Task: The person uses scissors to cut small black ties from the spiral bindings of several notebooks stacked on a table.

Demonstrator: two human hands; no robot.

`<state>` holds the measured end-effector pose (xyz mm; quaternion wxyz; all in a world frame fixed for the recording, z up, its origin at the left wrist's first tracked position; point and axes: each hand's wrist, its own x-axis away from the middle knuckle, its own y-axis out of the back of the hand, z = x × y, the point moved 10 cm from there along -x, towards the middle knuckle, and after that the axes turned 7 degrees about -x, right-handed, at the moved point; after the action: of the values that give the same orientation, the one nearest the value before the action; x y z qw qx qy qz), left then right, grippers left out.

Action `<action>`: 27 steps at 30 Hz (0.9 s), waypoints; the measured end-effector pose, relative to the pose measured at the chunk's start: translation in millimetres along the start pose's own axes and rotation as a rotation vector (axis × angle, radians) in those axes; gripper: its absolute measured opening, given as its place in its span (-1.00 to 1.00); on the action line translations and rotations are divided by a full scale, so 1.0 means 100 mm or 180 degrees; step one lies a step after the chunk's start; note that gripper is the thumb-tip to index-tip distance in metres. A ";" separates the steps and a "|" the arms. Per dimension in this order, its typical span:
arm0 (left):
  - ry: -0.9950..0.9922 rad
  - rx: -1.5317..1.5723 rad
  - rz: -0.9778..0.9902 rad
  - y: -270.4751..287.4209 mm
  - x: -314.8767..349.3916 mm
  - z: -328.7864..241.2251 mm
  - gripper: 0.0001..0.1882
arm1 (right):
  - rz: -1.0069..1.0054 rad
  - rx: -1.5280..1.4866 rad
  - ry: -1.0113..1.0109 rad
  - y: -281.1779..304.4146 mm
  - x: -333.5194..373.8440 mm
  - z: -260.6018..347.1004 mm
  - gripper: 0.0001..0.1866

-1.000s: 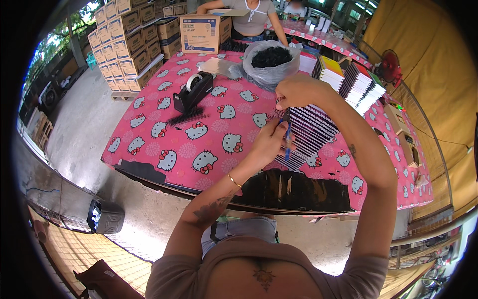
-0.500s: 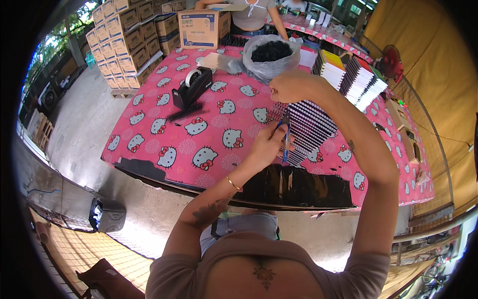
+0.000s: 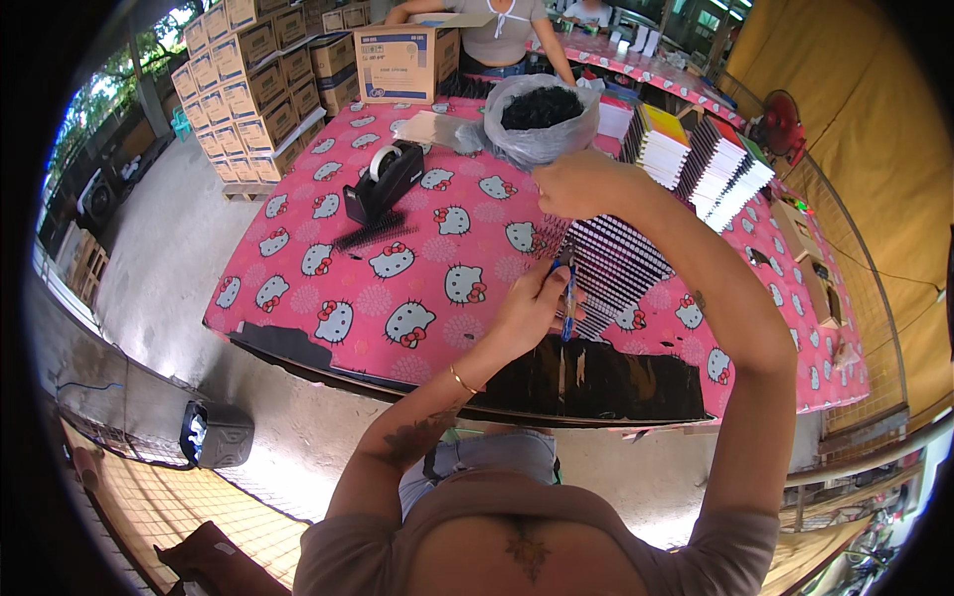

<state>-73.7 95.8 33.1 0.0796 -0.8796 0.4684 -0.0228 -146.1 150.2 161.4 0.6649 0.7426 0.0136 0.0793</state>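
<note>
Blue-handled pliers (image 3: 568,320) are gripped in my left hand (image 3: 532,310), jaws pointing away from me. They are over the left edge of a stack of spiral-bound notebooks (image 3: 618,260), whose rows of dark coils and white page edges show. Just beyond, my right hand (image 3: 581,185) is closed in a fist above the far end of the stack. Its fingertips are hidden, so whatever it pinches cannot be made out. Below that fist, thin dark coil-like strands (image 3: 550,236) show against the pink tablecloth (image 3: 427,283).
A black tape dispenser (image 3: 386,184) stands left of centre, with loose black coils (image 3: 373,231) beside it. Beyond my right hand is a plastic bag of black coils (image 3: 542,107). Notebook stacks (image 3: 661,139) stand at far right. A person (image 3: 502,35) is behind an open carton (image 3: 397,65).
My left hand and the pliers have drawn slightly toward me. The right fist has lowered a little, staying closed.
</note>
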 end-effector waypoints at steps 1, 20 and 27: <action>-0.0004 0.0041 -0.0015 0.03 -0.03 0.02 -0.68 | 0.0116 0.0043 0.0006 -0.02 0.00 0.03 -0.65; 0.0102 0.0159 -0.0074 0.09 -0.10 0.19 -0.65 | 0.0387 0.0371 -0.0052 -0.17 -0.05 0.14 -0.66; -0.0121 -0.0352 -0.0229 0.09 -0.15 0.13 -0.66 | 0.0569 0.0664 0.0134 -0.22 -0.02 0.17 -0.64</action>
<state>-88.0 104.2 19.6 0.0389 -0.8992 0.4355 0.0171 -143.5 135.7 137.6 0.5739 0.8041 -0.0304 0.1519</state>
